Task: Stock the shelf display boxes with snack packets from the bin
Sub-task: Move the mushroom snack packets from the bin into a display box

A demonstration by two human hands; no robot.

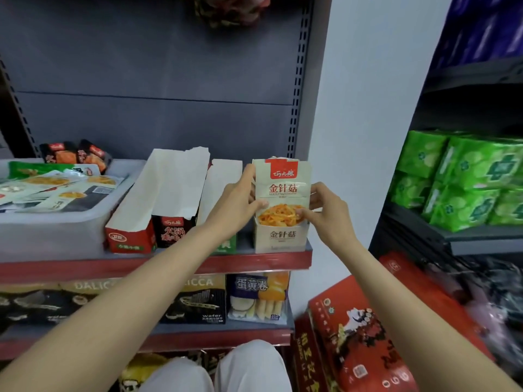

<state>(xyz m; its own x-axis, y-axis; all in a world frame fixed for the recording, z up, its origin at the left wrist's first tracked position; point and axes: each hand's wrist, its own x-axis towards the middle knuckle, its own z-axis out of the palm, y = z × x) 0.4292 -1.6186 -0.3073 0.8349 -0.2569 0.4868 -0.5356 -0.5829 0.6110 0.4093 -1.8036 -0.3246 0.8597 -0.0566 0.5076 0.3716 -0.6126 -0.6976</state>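
While both hands pinch it, snack packet (283, 193) upright in white display box (280, 237), left hand (240, 200) fingers clamped on left edge, right hand (325, 207) on right edge, bin (56, 222) far left on shelf (169, 263)

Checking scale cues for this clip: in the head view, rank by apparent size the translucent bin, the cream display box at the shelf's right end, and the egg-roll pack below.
1. translucent bin, largest though cut off at the left edge.
2. cream display box.
3. egg-roll pack, close to the box; its nearness makes this order unsure.
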